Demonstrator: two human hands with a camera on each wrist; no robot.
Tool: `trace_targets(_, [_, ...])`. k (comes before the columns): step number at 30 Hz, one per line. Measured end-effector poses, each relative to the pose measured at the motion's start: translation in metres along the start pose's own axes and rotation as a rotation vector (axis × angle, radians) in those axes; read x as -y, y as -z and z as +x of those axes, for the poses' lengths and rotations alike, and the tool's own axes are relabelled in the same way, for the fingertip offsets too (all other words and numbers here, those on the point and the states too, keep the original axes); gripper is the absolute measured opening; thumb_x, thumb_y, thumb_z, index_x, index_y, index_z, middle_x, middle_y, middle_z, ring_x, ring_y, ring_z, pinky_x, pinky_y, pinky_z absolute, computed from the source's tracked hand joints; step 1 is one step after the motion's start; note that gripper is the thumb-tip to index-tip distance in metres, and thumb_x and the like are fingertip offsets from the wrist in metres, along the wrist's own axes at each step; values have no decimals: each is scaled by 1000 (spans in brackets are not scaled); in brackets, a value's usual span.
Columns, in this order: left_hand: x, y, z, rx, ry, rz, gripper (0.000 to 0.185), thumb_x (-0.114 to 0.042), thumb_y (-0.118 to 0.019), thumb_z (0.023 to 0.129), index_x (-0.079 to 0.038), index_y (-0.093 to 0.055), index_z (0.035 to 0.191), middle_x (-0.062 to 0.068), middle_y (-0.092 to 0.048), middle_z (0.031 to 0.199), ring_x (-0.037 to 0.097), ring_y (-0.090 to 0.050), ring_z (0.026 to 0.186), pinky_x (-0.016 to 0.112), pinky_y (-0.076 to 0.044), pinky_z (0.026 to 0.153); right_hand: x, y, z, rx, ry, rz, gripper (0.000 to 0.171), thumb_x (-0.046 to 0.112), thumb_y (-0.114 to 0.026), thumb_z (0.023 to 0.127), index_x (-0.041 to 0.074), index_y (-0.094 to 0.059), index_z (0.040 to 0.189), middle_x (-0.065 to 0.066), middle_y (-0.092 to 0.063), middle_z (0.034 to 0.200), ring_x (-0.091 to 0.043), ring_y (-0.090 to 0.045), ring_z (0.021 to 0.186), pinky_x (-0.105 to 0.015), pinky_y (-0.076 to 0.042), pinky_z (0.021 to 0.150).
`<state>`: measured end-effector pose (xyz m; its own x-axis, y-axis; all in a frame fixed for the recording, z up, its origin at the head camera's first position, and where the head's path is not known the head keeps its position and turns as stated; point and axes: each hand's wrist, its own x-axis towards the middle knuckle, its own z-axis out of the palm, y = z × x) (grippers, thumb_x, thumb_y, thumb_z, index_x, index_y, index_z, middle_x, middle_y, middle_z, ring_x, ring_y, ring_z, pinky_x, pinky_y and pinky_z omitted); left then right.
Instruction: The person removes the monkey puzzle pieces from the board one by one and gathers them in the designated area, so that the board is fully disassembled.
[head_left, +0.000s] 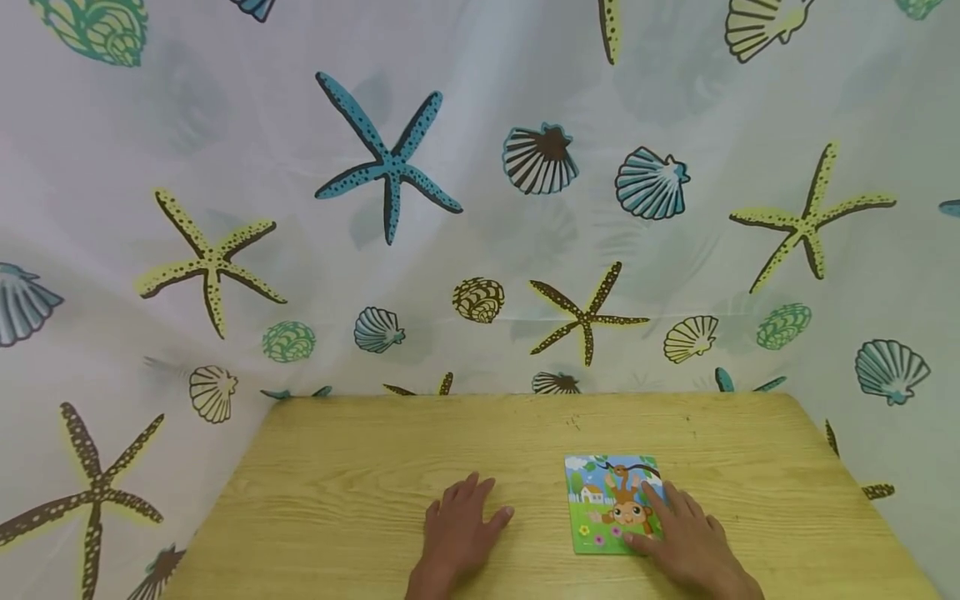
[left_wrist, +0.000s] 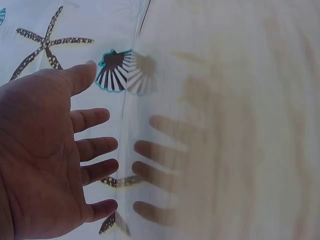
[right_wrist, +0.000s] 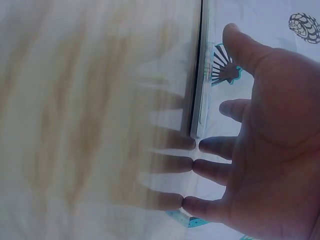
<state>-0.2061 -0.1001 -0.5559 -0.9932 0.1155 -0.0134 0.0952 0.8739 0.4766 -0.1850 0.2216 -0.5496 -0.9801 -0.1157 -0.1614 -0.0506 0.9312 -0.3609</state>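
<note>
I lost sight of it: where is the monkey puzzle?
In the head view, the monkey puzzle lies flat on the table, right of centre, under the right hand.

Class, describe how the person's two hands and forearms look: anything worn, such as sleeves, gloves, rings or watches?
Both the left hand and the right hand are bare: no gloves and no rings visible. The wrists entering the head view show no sleeves or watch.

Soft, even light fills my head view, which bends at the edges. My wrist views are washed out, the glossy table (left_wrist: pixel 240 120) mirroring my fingers blurrily.
</note>
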Motion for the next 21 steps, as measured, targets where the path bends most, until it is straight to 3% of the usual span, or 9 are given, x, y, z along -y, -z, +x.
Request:
trace_targets(5, [-20, -4, 9, 4, -72, 29, 52, -47, -59, 92, -15, -56, 133, 11, -50, 143, 35, -45, 131, 63, -33, 100, -1, 1, 1, -5, 13, -26, 89, 66, -58, 84, 9, -37, 149, -27, -30, 153, -50, -33, 135, -74, -31, 94])
trace_targets(13, [-55, -13, 30, 57, -145, 89, 49, -46, -59, 93, -18, -57, 133, 5, -52, 141, 30, -47, 130, 59, -38, 97, -5, 1, 0, 4, 22, -32, 87, 66, -58, 84, 12, -37, 149, -25, -30, 153, -49, -33, 136, -74, -31, 94])
trace_targets(21, [-69, -27, 48, 77, -188, 112, 49, -44, -57, 94, -22, -52, 137, 2, -46, 147, 28, -43, 134, 57, -37, 100, -1, 4, 2, -4, 18, -35, 85, 65, -58, 84, 14, -38, 149, -25, -29, 154, -48, -35, 135, -73, -33, 92])
